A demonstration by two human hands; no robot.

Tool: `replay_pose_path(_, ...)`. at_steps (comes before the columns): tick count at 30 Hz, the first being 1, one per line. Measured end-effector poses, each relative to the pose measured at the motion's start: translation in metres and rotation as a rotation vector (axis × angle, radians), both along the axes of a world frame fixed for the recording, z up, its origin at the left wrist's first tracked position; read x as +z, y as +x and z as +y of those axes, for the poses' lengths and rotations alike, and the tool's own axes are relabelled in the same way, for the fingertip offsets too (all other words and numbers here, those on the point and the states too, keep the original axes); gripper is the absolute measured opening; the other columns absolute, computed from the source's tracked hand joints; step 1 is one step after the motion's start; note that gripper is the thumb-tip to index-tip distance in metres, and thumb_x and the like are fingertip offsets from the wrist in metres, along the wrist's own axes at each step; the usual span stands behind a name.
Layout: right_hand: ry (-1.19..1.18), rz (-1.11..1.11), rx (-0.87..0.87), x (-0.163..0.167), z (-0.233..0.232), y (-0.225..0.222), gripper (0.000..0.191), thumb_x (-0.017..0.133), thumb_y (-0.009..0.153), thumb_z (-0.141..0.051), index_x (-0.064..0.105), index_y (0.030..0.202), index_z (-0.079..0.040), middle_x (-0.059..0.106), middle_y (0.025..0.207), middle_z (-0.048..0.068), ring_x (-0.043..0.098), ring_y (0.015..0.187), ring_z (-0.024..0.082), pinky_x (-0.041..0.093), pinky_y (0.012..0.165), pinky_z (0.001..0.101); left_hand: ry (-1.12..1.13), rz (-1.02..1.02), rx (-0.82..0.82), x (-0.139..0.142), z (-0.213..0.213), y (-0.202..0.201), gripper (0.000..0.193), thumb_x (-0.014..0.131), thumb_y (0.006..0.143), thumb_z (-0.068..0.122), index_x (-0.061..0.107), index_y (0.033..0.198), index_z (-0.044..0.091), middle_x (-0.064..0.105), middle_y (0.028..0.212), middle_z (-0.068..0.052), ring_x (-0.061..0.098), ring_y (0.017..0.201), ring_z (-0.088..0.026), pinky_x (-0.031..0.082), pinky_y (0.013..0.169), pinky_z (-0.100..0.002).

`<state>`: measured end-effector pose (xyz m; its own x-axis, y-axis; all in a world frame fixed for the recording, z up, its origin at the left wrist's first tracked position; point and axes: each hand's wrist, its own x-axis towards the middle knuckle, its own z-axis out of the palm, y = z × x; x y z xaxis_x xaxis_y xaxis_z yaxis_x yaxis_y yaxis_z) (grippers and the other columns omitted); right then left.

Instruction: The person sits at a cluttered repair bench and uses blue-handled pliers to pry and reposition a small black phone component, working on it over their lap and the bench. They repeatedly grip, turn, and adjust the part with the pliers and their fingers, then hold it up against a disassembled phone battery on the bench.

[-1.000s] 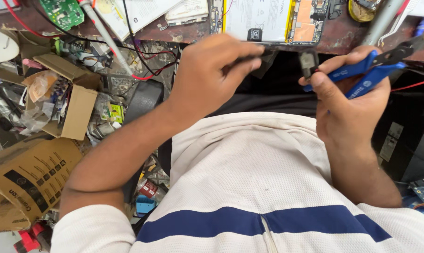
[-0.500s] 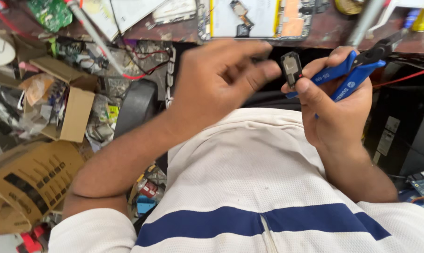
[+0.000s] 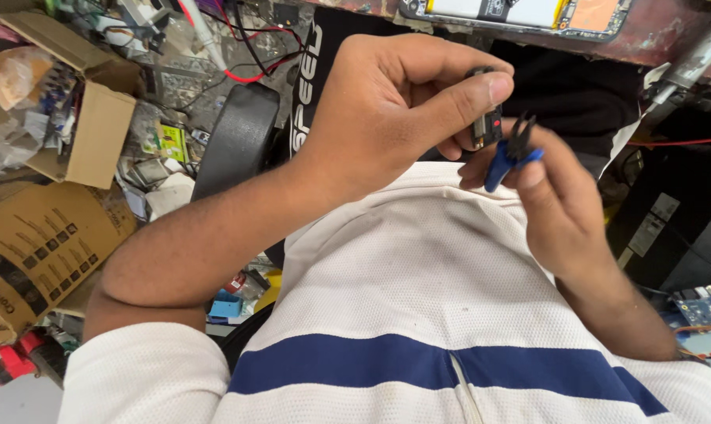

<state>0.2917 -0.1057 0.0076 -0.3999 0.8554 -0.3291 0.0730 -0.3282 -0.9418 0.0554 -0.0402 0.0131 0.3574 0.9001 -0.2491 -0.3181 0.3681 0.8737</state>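
Cluttered floor to the left: open cardboard boxes [image 3: 81, 133], loose wires, scraps, a red cable [image 3: 242, 74]. Dark red table [image 3: 669, 39] edge runs along the top, an opened phone [image 3: 520, 12] lying on it. Left hand [image 3: 395, 110] raised in front of the white striped shirt [image 3: 418, 314], thumb and fingers pinched on a small black component [image 3: 485, 118]. Right hand [image 3: 559, 204] closed around blue-handled pliers [image 3: 508, 157], dark tips just beside the component, maybe touching; contact unclear.
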Motion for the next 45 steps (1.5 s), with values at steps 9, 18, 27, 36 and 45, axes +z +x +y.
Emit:
replay_pose_path(9,0.041,-0.121,0.118,0.015,-0.004,0.0,0.051,0.043,0.118,-0.036,0.048,0.15,0.002,0.069,0.117,0.014,0.07,0.111,0.021,0.057,0.104,0.0359,0.094,0.026,0.026,0.0,-0.001,0.007,0.02,0.072,0.109,0.013,0.076,0.115,-0.006,0.075,0.089,-0.008,0.072,0.072,-0.006,0.06,0.063,-0.017)
replay_pose_path(18,0.072,-0.175,0.145,0.024,0.005,-0.003,0.052,0.043,0.117,-0.036,0.049,0.15,0.003,0.069,0.115,0.013,0.07,0.104,0.019,0.058,0.101,0.0344,0.107,0.007,0.071,-0.003,0.001,0.01,0.019,0.07,0.109,0.011,0.076,0.113,-0.006,0.076,0.083,-0.008,0.071,0.066,-0.006,0.058,0.057,-0.017)
replay_pose_path(27,0.099,-0.22,0.14,0.021,0.004,-0.002,0.054,0.044,0.117,-0.038,0.051,0.148,0.005,0.07,0.108,0.011,0.069,0.093,0.015,0.056,0.087,0.0264,0.072,-0.034,0.061,-0.003,-0.001,0.014,0.019,0.069,0.108,0.01,0.074,0.114,-0.007,0.076,0.084,-0.008,0.07,0.063,-0.005,0.057,0.054,-0.018)
replay_pose_path(36,0.104,-0.248,0.129,0.021,0.003,0.0,0.048,0.047,0.118,-0.038,0.058,0.141,0.003,0.064,0.09,0.006,0.06,0.078,0.009,0.05,0.073,0.022,0.079,-0.025,0.061,0.0,-0.003,0.014,0.018,0.071,0.107,0.008,0.074,0.115,-0.009,0.077,0.087,-0.009,0.072,0.067,-0.005,0.058,0.057,-0.018)
replay_pose_path(45,0.147,-0.275,0.117,0.008,-0.004,0.001,0.052,0.047,0.116,-0.043,0.059,0.135,0.003,0.06,0.084,0.002,0.055,0.072,0.007,0.046,0.067,0.02,0.174,0.085,0.058,-0.001,-0.002,0.014,0.011,0.075,0.105,0.006,0.077,0.111,-0.003,0.075,0.086,-0.006,0.069,0.065,-0.003,0.053,0.055,-0.016)
